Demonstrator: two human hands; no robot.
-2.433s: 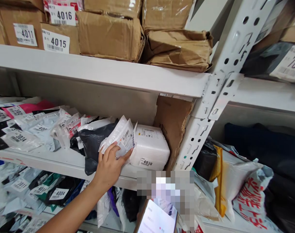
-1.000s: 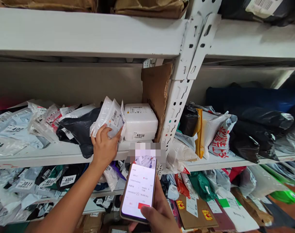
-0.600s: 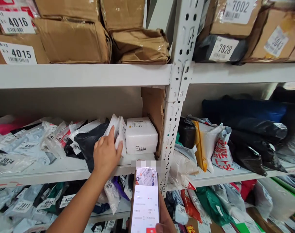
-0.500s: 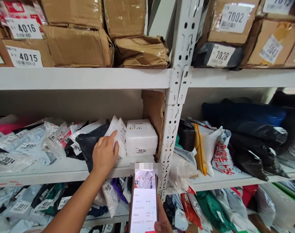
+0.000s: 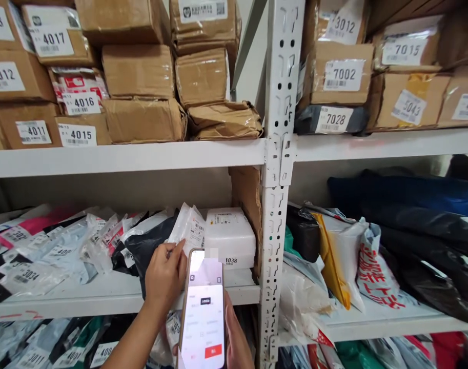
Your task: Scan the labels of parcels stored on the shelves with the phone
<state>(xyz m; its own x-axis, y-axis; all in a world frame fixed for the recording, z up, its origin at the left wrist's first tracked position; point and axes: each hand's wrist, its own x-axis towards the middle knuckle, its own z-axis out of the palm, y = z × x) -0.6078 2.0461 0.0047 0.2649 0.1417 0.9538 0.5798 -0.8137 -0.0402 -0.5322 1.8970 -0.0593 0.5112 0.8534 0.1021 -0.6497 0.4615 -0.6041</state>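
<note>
My left hand reaches onto the middle shelf, its fingers curled and pinching the lower left edge of a white plastic mailer bag that bears a printed label. The bag leans between a dark grey mailer and a white foam-wrapped box marked 4038. A smartphone is upright in my right hand, close to the left hand and just below the bag. Its lit screen shows a form with a red button, and the text is too blurred to read. Part of the right hand hides behind the phone.
Numbered cardboard boxes are stacked on the upper shelf. A perforated white post divides the two bays. Several bagged parcels lie to the left, and a yellow mailer stands on the right. Further parcels fill the lower shelf.
The view has tilted up, showing more upper boxes. The phone has moved left and up, nearer the bag. Its screen has gone from a label picture to a form. My left fingers sit lower on the bag.
</note>
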